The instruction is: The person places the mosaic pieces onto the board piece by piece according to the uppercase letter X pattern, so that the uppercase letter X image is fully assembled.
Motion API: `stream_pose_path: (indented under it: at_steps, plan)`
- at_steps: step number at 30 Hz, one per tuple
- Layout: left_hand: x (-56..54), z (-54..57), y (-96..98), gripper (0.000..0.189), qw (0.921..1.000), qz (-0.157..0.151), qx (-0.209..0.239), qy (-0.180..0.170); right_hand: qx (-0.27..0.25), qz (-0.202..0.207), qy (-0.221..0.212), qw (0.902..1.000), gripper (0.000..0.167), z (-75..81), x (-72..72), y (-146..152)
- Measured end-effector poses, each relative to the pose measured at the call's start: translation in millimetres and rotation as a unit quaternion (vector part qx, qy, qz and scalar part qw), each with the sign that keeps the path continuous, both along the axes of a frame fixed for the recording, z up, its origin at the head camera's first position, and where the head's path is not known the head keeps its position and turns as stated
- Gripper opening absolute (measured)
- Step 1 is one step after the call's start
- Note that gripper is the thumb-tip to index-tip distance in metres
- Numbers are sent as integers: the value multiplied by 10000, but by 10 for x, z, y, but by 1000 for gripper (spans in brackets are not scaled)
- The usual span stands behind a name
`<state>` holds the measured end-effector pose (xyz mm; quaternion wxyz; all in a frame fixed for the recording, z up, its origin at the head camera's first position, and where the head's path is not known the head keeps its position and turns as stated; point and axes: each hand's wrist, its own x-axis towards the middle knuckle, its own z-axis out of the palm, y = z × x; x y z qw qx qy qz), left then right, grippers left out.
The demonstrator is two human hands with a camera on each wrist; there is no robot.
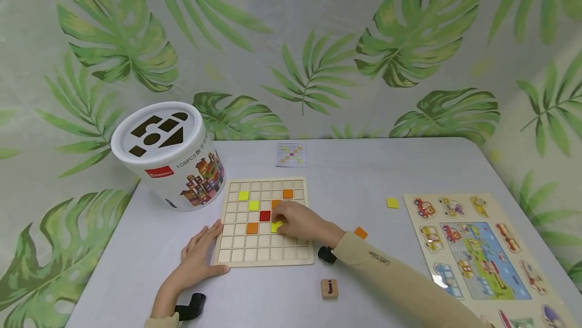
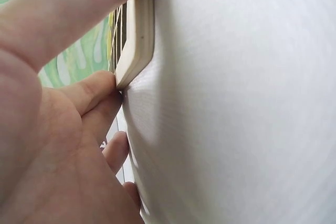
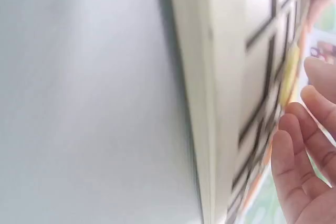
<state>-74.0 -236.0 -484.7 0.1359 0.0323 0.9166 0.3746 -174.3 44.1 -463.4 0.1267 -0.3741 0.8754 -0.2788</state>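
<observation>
A wooden grid board point(image 1: 238, 255) lies in front of me with coloured square tiles in some cells. My left hand point(image 1: 196, 253) rests at its left edge, fingers along the side and thumb by the near corner; the left wrist view shows fingertips right at the corner. My right hand point(image 1: 297, 221) is over the right part of the board, fingers loosely bent around a yellow tile point(image 1: 275, 227). In the right wrist view the fingertips are close beside that tile point(image 3: 289, 74), which sits at the grid. A red tile point(image 1: 264, 216) and an orange tile point(image 1: 252, 228) lie left of it.
A pattern card point(image 1: 291, 155) lies beyond the board. A white bucket point(image 1: 182, 176) stands at the left. Rightward are a loose yellow tile point(image 1: 392, 203), an orange tile point(image 1: 360, 232) partly behind the sleeve, and a picture puzzle point(image 1: 420, 247). A letter block point(image 1: 329, 288) lies nearer.
</observation>
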Motion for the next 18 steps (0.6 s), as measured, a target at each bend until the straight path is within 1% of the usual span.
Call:
stream_pose_path:
  at_steps: [4,6,9,14,15,18]
  plan:
    - [-3,-18,1,106,10000,-1,21,59,-302,-84,-205,9993,16,99,-19,242]
    - [-8,-26,0,106,10000,-10,27,70,-475,-108,-317,9983,17,151,-20,436]
    - [-12,-25,-3,106,10000,-23,3,21,-568,-217,-404,9973,17,184,-1,780]
    - [-9,-11,-5,107,9999,-3,-63,-81,-362,-536,-556,9964,19,150,90,1343]
    - [-8,-9,-5,107,9999,-3,-72,-87,-291,-555,-550,9965,20,134,114,1437]
    - [-9,-3,-2,108,9999,-3,-66,-101,-132,-433,-447,9980,25,80,180,1657]
